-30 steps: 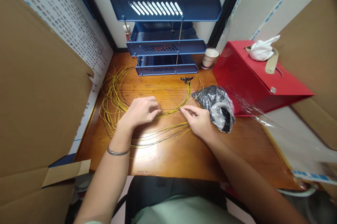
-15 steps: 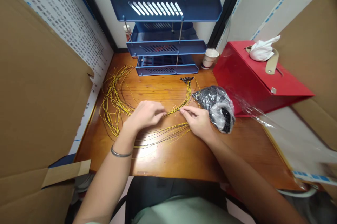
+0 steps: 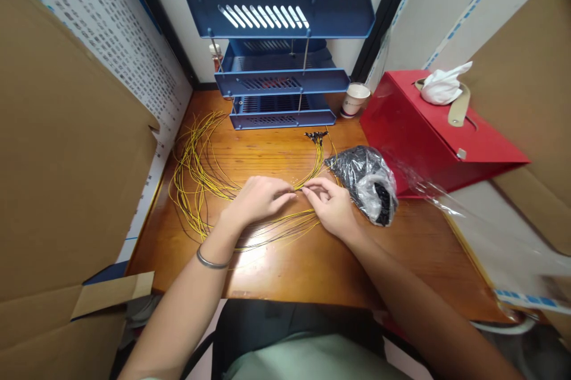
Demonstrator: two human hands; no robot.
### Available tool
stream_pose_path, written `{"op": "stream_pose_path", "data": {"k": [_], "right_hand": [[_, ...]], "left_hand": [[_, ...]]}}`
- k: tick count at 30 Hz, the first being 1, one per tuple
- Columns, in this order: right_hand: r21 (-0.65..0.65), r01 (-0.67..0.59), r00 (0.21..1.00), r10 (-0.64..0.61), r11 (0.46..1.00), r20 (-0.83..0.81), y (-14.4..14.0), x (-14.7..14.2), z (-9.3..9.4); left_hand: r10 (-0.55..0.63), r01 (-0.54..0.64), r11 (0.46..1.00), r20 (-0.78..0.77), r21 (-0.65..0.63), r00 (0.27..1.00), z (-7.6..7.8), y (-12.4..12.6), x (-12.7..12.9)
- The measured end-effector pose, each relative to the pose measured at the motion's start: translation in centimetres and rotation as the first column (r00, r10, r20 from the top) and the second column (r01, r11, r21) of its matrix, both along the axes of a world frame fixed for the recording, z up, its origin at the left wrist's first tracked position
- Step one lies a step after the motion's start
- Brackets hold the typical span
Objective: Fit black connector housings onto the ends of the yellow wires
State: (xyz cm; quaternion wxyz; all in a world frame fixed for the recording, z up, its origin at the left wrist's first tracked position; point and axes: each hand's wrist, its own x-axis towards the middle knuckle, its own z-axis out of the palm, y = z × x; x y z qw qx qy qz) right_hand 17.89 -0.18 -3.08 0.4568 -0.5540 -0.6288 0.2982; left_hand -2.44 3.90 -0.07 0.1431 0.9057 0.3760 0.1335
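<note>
Left hand (image 3: 259, 198) and right hand (image 3: 328, 204), fingertips together, both pinched on one thin yellow wire (image 3: 300, 188) above the brown wooden desk (image 3: 312, 261).

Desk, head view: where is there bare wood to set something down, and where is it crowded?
Bare wood on the desk runs along the near edge, below the yellow wires and both hands. Another patch lies right of the plastic bag, in front of the red box. Crowded: the left side with wire loops, the middle where left hand and right hand meet.
</note>
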Motion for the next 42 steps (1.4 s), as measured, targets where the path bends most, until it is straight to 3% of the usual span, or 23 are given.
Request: {"op": "stream_pose_path", "data": {"k": [5, 12, 17, 33, 42], "right_hand": [[-0.085, -0.023, 0.98, 0.005, 0.996, -0.2, 0.0, -0.3, -0.3], [-0.223, -0.088, 0.864, -0.037, 0.971, -0.502, 0.4, -0.5, -0.1], [-0.311, -0.097, 0.85, -0.084, 0.946, -0.521, 0.5, -0.6, 0.6], [-0.355, 0.049, 0.733, -0.275, 0.934, -0.622, 1.3, 0.4, 0.7], [-0.34, 0.107, 0.677, -0.319, 0.934, -0.663, 1.9, 1.4, 1.0]], "left_hand": [[0.015, -0.016, 1.0, 0.028, 0.012, 0.999, -0.5, 0.1, 0.2], [0.007, -0.009, 1.0, 0.129, 0.022, 0.992, -0.5, -0.1, 0.2], [-0.022, 0.019, 1.0, 0.149, 0.024, 0.989, -0.2, -0.1, 0.2], [-0.021, 0.019, 1.0, 0.149, 0.01, 0.989, 0.3, 0.3, -0.9], [-0.025, 0.029, 0.999, 0.172, -0.019, 0.985, 0.6, 0.2, -1.3]]}}
